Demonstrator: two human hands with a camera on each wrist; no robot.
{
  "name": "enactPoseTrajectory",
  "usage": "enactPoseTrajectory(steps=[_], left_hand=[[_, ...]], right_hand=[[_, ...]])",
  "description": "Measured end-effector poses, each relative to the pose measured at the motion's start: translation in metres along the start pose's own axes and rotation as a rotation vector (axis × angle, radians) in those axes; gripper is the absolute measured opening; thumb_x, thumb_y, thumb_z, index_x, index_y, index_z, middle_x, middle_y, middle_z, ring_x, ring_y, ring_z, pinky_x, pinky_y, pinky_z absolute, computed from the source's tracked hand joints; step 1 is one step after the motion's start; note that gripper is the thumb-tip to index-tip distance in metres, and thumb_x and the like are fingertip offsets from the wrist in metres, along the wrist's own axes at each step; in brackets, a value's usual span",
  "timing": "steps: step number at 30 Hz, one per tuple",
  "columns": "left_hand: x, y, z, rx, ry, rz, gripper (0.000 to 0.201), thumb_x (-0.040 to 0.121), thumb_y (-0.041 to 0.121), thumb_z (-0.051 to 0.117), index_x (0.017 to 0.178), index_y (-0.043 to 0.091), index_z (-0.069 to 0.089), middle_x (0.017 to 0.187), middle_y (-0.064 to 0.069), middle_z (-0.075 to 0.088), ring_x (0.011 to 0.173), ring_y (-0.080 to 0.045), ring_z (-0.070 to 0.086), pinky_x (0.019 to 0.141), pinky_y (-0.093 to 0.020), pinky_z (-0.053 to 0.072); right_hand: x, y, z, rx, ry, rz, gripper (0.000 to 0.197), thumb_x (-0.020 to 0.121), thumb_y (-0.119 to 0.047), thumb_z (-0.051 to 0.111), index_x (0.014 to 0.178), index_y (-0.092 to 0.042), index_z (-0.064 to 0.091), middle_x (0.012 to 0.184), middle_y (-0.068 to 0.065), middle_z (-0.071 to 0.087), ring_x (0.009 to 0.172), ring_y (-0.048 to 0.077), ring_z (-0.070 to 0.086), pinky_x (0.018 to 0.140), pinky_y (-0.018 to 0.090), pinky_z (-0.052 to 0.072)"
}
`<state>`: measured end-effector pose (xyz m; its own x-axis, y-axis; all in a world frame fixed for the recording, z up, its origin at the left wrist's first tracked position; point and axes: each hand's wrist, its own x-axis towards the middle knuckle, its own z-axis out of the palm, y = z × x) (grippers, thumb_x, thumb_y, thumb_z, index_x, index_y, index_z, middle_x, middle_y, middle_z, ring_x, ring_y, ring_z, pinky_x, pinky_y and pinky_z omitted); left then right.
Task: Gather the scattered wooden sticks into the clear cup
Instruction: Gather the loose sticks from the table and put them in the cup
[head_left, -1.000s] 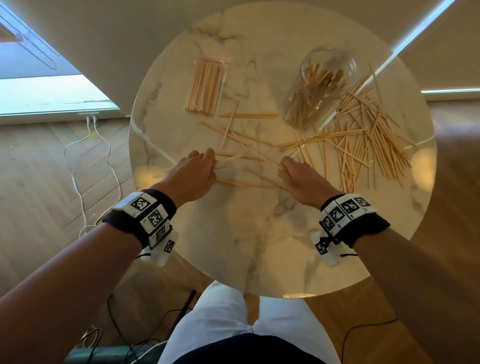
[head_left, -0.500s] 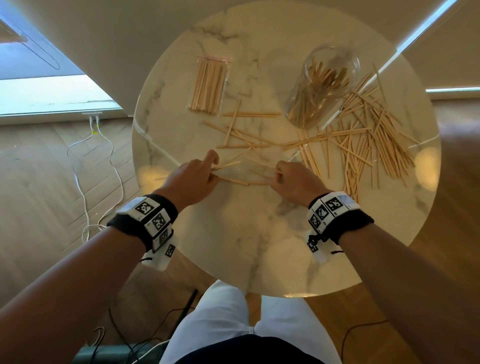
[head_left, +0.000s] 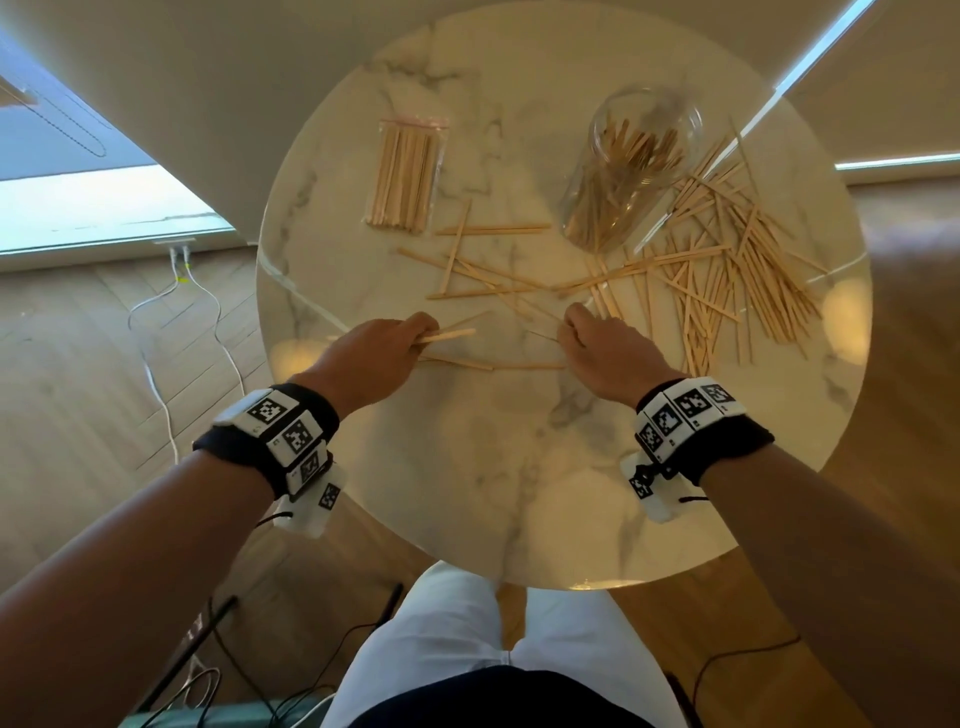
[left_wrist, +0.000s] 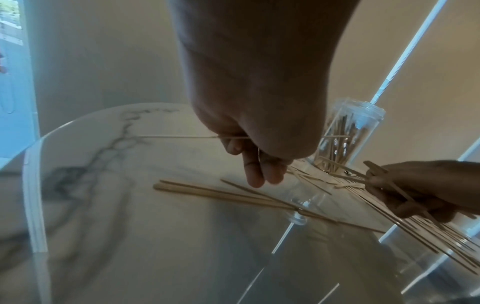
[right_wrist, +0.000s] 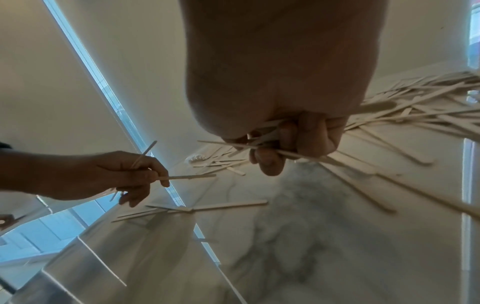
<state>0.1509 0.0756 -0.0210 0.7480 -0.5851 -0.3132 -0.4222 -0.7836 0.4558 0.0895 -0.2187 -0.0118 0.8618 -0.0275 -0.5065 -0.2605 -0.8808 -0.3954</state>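
Note:
Thin wooden sticks (head_left: 727, 270) lie scattered over the round marble table (head_left: 467, 493), thickest at the right. The clear cup (head_left: 628, 166) stands at the back right, part filled with sticks; in the left wrist view the cup (left_wrist: 345, 135) rises behind my hand. My left hand (head_left: 384, 348) pinches a few sticks (head_left: 452, 335) just above the table, seen too as the left hand (right_wrist: 135, 174). My right hand (head_left: 597, 343) grips a small bundle of sticks (right_wrist: 267, 142) in curled fingers, seen too as the right hand (left_wrist: 415, 189). Two sticks (head_left: 493, 364) lie between the hands.
A clear packet of sticks (head_left: 405, 176) lies at the back left of the table. White cables (head_left: 161, 338) run across the wooden floor at left. My white trousers (head_left: 467, 649) are under the table's near edge.
Both hands have closed on sticks and lifted slightly off the table. The left hand's index finger, extended before, now curls onto its sticks.

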Motion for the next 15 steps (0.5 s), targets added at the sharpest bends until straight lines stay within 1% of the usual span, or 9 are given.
enactPoseTrajectory(steps=[3, 5, 6, 8, 9, 11, 12, 13, 15], left_hand=[[-0.003, 0.001, -0.006, -0.096, -0.028, -0.088, 0.007, 0.106, 0.018, 0.039, 0.105, 0.016, 0.046, 0.072, 0.001, 0.058, 0.063, -0.025, 0.056, 0.058, -0.035, 0.039], [-0.003, 0.002, -0.005, -0.115, -0.012, -0.116, 0.009, 0.106, 0.023, 0.038, 0.100, 0.017, 0.042, 0.071, -0.001, 0.058, 0.061, -0.024, 0.056, 0.055, -0.035, 0.039], [-0.003, 0.003, -0.003, -0.103, -0.014, -0.115, 0.010, 0.106, 0.027, 0.040, 0.101, 0.018, 0.043, 0.072, 0.000, 0.059, 0.061, -0.023, 0.056, 0.054, -0.034, 0.039], [-0.003, 0.005, 0.003, -0.046, -0.035, -0.058, 0.020, 0.104, 0.036, 0.048, 0.111, 0.018, 0.046, 0.081, 0.002, 0.063, 0.066, -0.021, 0.060, 0.059, -0.034, 0.044], [-0.002, 0.004, 0.008, -0.009, -0.047, -0.015, 0.027, 0.103, 0.039, 0.052, 0.119, 0.017, 0.049, 0.091, 0.001, 0.066, 0.074, -0.024, 0.064, 0.064, -0.036, 0.049], [0.001, 0.004, 0.014, 0.053, -0.039, 0.045, 0.034, 0.102, 0.034, 0.056, 0.130, 0.016, 0.055, 0.111, -0.004, 0.070, 0.092, -0.031, 0.069, 0.074, -0.040, 0.052], [0.002, 0.004, 0.017, 0.070, -0.015, 0.061, 0.032, 0.102, 0.031, 0.057, 0.130, 0.016, 0.058, 0.113, -0.005, 0.070, 0.095, -0.033, 0.069, 0.073, -0.040, 0.051], [0.004, 0.003, 0.019, 0.077, 0.009, 0.077, 0.027, 0.101, 0.029, 0.057, 0.124, 0.015, 0.063, 0.108, -0.005, 0.070, 0.093, -0.034, 0.068, 0.070, -0.038, 0.049], [0.006, 0.002, 0.019, 0.100, 0.041, 0.099, 0.018, 0.100, 0.027, 0.059, 0.108, 0.012, 0.066, 0.094, -0.006, 0.068, 0.083, -0.035, 0.066, 0.064, -0.033, 0.040]], right_hand=[[0.003, -0.011, 0.005, -0.022, 0.014, -0.019, 0.039, 0.108, -0.053, 0.022, 0.100, -0.022, 0.042, 0.075, -0.002, 0.050, 0.079, 0.032, 0.055, 0.069, 0.041, 0.041], [0.005, -0.017, 0.007, -0.010, 0.016, -0.027, 0.048, 0.106, -0.061, 0.020, 0.101, -0.019, 0.044, 0.074, -0.001, 0.051, 0.077, 0.031, 0.056, 0.068, 0.040, 0.041], [0.006, -0.019, 0.007, -0.007, 0.016, -0.032, 0.052, 0.104, -0.065, 0.022, 0.099, -0.018, 0.045, 0.073, 0.000, 0.052, 0.074, 0.030, 0.056, 0.066, 0.040, 0.041], [0.005, -0.022, 0.010, -0.026, 0.002, -0.042, 0.060, 0.098, -0.074, 0.024, 0.087, -0.018, 0.044, 0.071, 0.001, 0.054, 0.068, 0.027, 0.057, 0.064, 0.038, 0.040], [0.004, -0.022, 0.012, -0.040, -0.004, -0.045, 0.062, 0.095, -0.077, 0.025, 0.084, -0.019, 0.043, 0.069, 0.001, 0.054, 0.067, 0.026, 0.057, 0.063, 0.038, 0.041], [0.003, -0.021, 0.016, -0.053, 0.004, -0.050, 0.066, 0.091, -0.081, 0.023, 0.084, -0.018, 0.044, 0.068, 0.001, 0.055, 0.065, 0.027, 0.057, 0.062, 0.038, 0.043], [0.002, -0.020, 0.017, -0.053, 0.016, -0.055, 0.069, 0.089, -0.083, 0.021, 0.086, -0.018, 0.045, 0.067, 0.002, 0.056, 0.065, 0.026, 0.057, 0.061, 0.037, 0.043], [0.002, -0.019, 0.018, -0.053, 0.028, -0.062, 0.071, 0.088, -0.083, 0.019, 0.088, -0.017, 0.046, 0.067, 0.002, 0.056, 0.064, 0.026, 0.056, 0.059, 0.036, 0.041], [-0.001, -0.016, 0.018, -0.059, 0.056, -0.079, 0.075, 0.084, -0.085, 0.015, 0.090, -0.018, 0.047, 0.066, 0.001, 0.054, 0.061, 0.023, 0.054, 0.055, 0.034, 0.036]])
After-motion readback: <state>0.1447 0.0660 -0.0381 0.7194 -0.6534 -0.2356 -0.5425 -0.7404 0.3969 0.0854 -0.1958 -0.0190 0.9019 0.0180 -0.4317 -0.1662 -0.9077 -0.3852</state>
